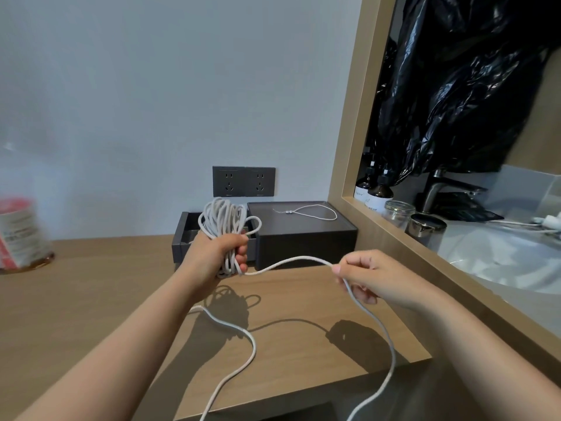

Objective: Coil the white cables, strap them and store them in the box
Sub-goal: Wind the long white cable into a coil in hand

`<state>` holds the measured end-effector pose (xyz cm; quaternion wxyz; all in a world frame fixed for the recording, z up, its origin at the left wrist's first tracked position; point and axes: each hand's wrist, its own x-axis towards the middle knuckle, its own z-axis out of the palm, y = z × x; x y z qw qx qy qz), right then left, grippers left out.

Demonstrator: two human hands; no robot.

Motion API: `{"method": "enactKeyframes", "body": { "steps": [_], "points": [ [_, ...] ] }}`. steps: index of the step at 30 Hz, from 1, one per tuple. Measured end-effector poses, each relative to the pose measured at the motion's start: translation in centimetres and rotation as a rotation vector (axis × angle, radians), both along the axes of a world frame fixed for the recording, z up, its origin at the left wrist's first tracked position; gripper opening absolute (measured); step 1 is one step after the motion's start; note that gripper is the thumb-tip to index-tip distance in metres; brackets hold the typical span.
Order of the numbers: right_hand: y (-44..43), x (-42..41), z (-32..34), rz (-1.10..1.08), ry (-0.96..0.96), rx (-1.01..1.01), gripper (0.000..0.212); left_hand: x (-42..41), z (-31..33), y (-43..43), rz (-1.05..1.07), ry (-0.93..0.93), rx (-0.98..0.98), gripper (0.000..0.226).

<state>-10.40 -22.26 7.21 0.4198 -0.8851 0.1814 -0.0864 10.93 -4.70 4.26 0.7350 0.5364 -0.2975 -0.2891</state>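
Here left fingers point(242, 258) grip the looped white cable point(223, 217); right fingers point(352, 264) pinch its tail.

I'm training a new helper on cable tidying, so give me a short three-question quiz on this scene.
1. True or false: the left hand grips the coil of white cable.
2. Where does the thin white cord lie? A on the closed dark box; B in the sink; C around the coil.
3. What does the right hand pinch?
Key: 1 true; 2 A; 3 the loose cable run.
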Motion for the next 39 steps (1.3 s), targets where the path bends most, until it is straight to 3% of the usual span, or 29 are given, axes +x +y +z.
{"method": "enactKeyframes", "body": {
  "steps": [7, 12, 16, 20, 24, 31, 33, 36, 39],
  "points": [
    [1.3, 1.1, 1.5, -0.025, -0.144, 0.133, 0.015, -2.1, -0.1, 0.2, 0.085, -0.324, 0.058, 0.009],
    [2.2, 1.7, 2.5, 0.025, -0.095, 0.240, 0.013, -2.9, 0.4, 0.0, 0.075, -0.237, -0.020, 0.003],
    [2.6, 1.9, 3.4, 0.024, -0.069, 0.215, 0.010, -3.0, 0.4, 0.2, 0.087, -0.282, 0.014, 0.007],
    [2.5, 2.0, 4.0, 0.014, -0.090, 0.144, 0.008, -2.9, 0.1, 0.4, 0.223, -0.509, 0.116, 0.022],
    [2.4, 2.0, 4.2, -0.029, -0.125, 0.090, 0.012, -3.2, -0.6, 0.3, 0.304, -0.608, 0.141, 0.019],
    [2.7, 1.9, 4.6, -0.015, -0.097, 0.123, 0.008, -4.3, -0.6, 0.1, 0.287, -0.474, 0.080, 0.023],
    [2.8, 2.2, 4.7, -0.018, -0.099, 0.124, 0.015, -4.3, -0.3, 0.3, 0.247, -0.427, 0.076, 0.021],
    [2.9, 2.7, 4.8, -0.020, -0.128, 0.132, 0.020, -4.3, -0.3, 0.6, 0.220, -0.445, 0.099, 0.018],
    [3.1, 2.6, 5.2, 0.038, -0.118, 0.167, 0.010, -4.5, -0.6, 0.6, 0.249, -0.483, 0.121, 0.012]
  ]
}}
